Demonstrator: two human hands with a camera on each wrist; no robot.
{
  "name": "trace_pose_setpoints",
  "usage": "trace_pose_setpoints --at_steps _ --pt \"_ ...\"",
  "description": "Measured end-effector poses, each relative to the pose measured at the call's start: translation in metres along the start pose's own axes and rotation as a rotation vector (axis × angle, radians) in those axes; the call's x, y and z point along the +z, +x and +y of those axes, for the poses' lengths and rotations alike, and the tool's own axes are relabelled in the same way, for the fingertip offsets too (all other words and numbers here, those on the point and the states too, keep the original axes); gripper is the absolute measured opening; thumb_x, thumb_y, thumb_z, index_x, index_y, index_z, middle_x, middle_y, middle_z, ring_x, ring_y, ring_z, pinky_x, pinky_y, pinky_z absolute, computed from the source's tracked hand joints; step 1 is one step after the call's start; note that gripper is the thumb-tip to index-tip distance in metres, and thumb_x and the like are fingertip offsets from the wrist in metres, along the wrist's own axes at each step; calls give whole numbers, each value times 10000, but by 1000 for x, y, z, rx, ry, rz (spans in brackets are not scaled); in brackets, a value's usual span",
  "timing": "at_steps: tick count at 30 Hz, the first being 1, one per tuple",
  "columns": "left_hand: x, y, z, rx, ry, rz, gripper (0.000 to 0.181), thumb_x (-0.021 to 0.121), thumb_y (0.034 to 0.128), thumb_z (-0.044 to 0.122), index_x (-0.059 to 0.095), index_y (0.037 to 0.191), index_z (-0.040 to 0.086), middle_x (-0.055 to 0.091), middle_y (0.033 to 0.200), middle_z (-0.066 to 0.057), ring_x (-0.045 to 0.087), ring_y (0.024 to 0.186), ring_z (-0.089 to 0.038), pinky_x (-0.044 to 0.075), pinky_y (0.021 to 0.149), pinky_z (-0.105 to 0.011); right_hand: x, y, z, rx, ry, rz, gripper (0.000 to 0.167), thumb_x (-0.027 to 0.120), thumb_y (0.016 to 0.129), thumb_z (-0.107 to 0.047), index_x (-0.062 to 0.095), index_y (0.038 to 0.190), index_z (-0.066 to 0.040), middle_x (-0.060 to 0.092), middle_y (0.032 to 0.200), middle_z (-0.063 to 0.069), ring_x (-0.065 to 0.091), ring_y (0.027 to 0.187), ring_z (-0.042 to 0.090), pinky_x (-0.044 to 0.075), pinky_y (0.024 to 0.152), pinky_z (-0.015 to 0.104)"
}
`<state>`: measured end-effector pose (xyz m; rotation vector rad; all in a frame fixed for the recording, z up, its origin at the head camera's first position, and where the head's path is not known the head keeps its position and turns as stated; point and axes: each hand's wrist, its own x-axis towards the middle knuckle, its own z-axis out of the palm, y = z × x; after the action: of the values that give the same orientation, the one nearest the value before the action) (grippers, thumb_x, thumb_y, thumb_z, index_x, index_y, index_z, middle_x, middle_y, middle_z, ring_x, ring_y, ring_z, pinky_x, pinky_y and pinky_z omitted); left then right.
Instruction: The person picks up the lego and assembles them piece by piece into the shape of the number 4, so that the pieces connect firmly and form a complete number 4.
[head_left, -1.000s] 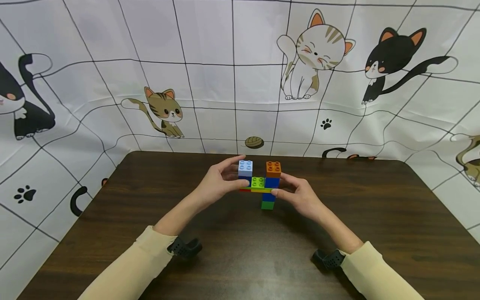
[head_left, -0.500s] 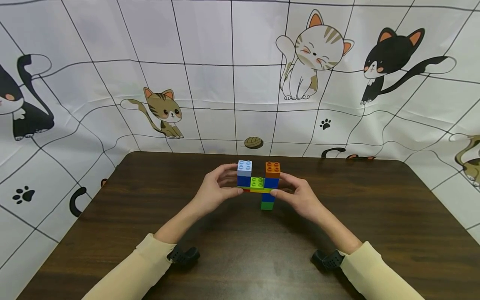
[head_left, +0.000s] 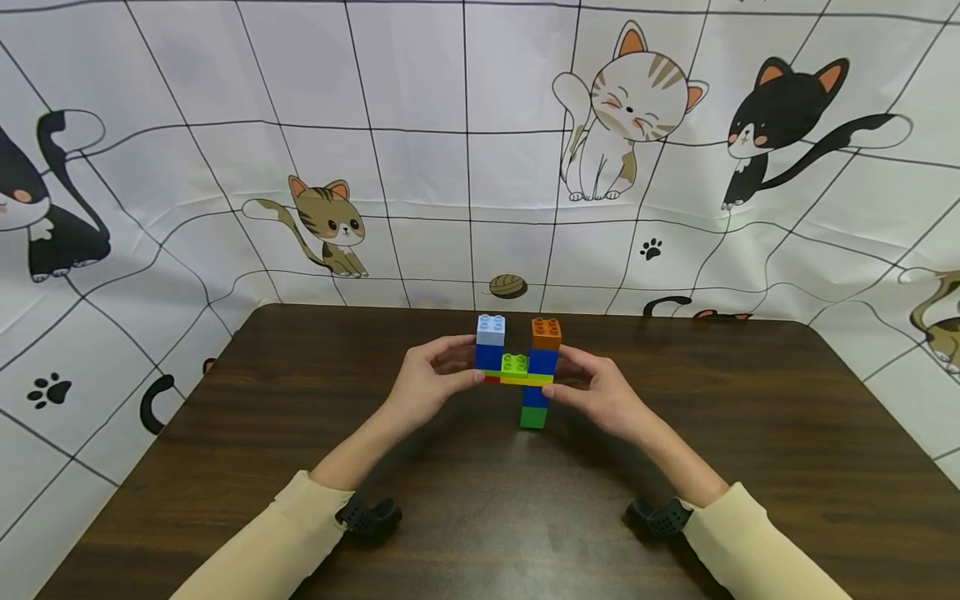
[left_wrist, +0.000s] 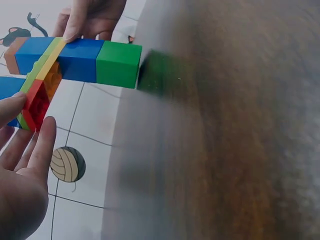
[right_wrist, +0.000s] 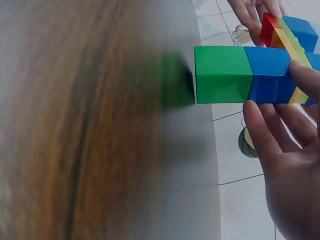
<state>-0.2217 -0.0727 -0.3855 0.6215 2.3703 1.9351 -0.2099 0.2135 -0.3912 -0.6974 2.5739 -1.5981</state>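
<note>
Both hands hold one structure of toy building blocks [head_left: 514,364] above the table's middle. A light blue brick [head_left: 491,330] on a blue brick tops its left end; an orange-brown brick [head_left: 546,333] on another blue brick tops the right. Between them sits a lime brick, over thin lime and yellow layers. Under the right end hangs a column of blue and green brick [left_wrist: 118,64]. My left hand [head_left: 429,385] pinches the left end near the red brick [left_wrist: 36,105]. My right hand [head_left: 607,392] grips the right side, thumb on the lower blue brick [right_wrist: 272,75]. Whether the green base touches the table cannot be told.
The dark wooden table [head_left: 480,517] spreads beneath both arms. Behind it hangs a white sheet [head_left: 420,167] with grid lines and printed cats. A black strap device [head_left: 367,515] sits on the left wrist, another [head_left: 656,518] on the right.
My left thumb has slid down from the left blue brick to the layer below it. The structure has tilted slightly, showing more of its front. My right hand has barely moved.
</note>
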Motion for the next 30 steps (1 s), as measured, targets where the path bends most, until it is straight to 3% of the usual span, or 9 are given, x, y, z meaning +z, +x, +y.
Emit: trace_pose_setpoints --at_steps 6,12,16,23,30 --pt "1 8 -2 -42 -38 41 484 765 928 72 629 1391 38 690 1262 -175 699 1102 -318 574 906 -386 3 5 -1 48 -22 41 631 704 986 -138 423 1514 64 673 1276 209 651 1125 328 561 942 440" --pt "2 17 -6 -104 -77 52 508 773 923 80 612 1403 28 698 1241 -184 718 1073 -306 569 904 -394 3 12 4 94 106 59 641 674 995 -65 370 1546 58 651 1276 276 715 989 321 595 855 389" --pt "3 24 -9 -128 -95 55 492 765 929 74 616 1393 11 700 1228 -186 728 1044 -297 576 888 -379 3 17 6 120 126 59 636 664 1007 -88 370 1558 32 647 1287 275 720 1002 319 592 858 401" --pt "1 32 -17 -171 -94 1 496 736 940 27 595 1413 -10 673 1272 -195 725 1046 -315 573 903 -404 1 23 10 176 111 25 624 632 1033 -132 350 1564 38 639 1294 274 708 1041 333 577 893 441" --pt "-3 36 -21 -240 -44 -46 532 739 952 81 559 1442 -22 617 1362 -222 718 1036 -350 583 882 -394 4 29 11 222 146 9 602 636 1030 -128 379 1541 61 617 1270 264 714 977 284 589 876 425"
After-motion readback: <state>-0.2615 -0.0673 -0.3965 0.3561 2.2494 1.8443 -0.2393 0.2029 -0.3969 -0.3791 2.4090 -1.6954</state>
